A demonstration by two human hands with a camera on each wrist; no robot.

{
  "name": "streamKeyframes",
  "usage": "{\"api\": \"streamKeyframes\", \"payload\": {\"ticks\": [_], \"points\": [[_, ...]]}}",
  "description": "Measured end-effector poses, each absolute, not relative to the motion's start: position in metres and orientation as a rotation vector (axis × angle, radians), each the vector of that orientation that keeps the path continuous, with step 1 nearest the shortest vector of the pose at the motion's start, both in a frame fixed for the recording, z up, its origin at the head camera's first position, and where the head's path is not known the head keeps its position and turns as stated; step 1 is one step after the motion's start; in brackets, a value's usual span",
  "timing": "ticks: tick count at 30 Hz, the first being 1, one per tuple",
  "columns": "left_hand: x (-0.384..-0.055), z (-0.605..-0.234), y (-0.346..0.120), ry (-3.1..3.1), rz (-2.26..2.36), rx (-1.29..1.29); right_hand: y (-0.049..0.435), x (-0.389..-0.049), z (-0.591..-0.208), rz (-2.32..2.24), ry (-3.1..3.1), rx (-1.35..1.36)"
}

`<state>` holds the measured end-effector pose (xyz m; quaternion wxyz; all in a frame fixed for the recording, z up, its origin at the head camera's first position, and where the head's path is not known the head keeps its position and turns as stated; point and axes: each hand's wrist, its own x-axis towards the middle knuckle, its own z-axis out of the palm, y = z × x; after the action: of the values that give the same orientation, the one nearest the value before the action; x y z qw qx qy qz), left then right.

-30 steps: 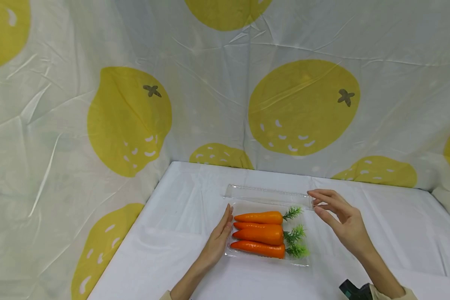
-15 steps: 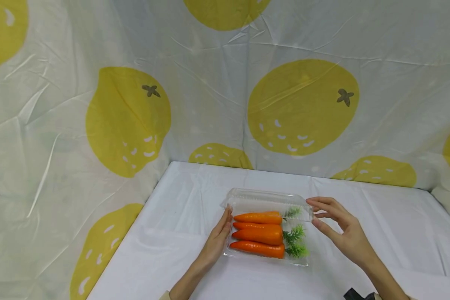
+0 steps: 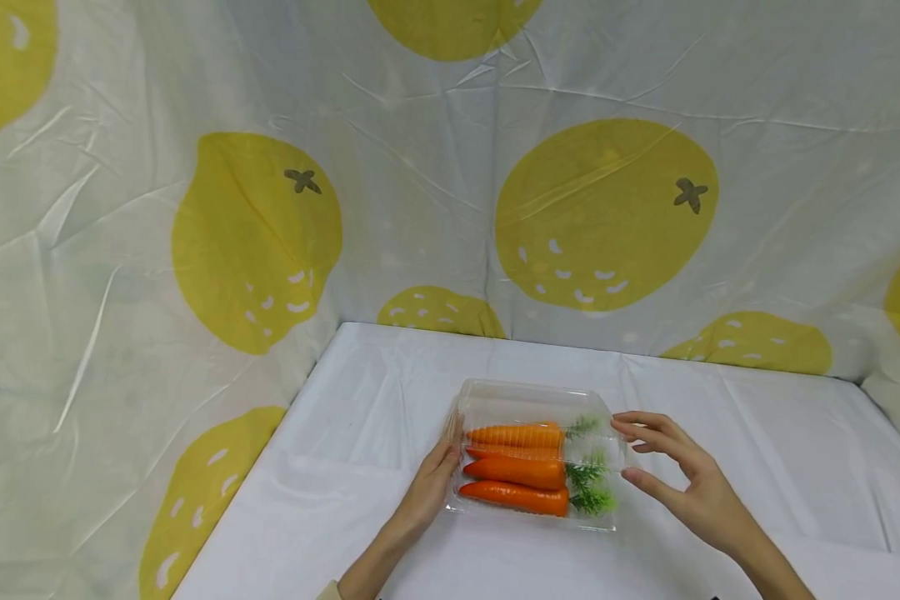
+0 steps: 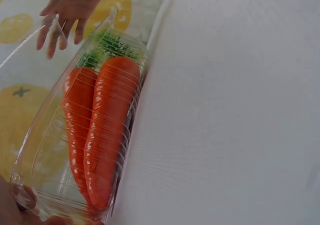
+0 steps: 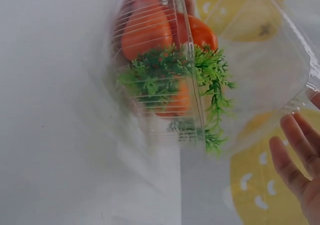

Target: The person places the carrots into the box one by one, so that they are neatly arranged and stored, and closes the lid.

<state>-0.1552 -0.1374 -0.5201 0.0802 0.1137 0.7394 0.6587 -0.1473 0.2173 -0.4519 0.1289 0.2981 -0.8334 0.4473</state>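
Observation:
A clear plastic clamshell box (image 3: 528, 522) lies on the table with several orange carrots (image 3: 516, 497) side by side in it. Their feathery green tops (image 3: 594, 502) point right. The hinged lid (image 3: 528, 401) leans over the far carrots, partway down. My left hand (image 3: 425, 492) lies along the box's left end, fingers extended; in the left wrist view, fingertips (image 4: 26, 196) show at that end. At the lid's right end, my right hand (image 3: 690, 483) touches the edge with spread fingers, thumb apart and lower. The right wrist view shows fingertips (image 5: 287, 122) at the lid's rim.
White cloth covers the table (image 3: 780, 467). Behind and to the left hangs a pale sheet (image 3: 420, 183) printed with large yellow lemons (image 3: 607, 217).
The lid has swung down toward me from behind the box and now overlaps the far carrots. My right hand has come nearer with it, while the left has stayed at the left end.

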Motion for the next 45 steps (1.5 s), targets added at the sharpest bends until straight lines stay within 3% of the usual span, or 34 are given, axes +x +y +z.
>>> {"api": "streamKeyframes", "payload": {"ticks": [10, 45], "points": [[-0.157, -0.518, -0.144, 2.223, 1.975, 0.31, 0.213, -0.142, -0.458, 1.309, -2.365, 0.969], [-0.154, -0.509, -0.154, 2.007, 2.056, 0.377, 0.209, -0.135, -0.475, 1.24, -2.54, 0.851]]}}
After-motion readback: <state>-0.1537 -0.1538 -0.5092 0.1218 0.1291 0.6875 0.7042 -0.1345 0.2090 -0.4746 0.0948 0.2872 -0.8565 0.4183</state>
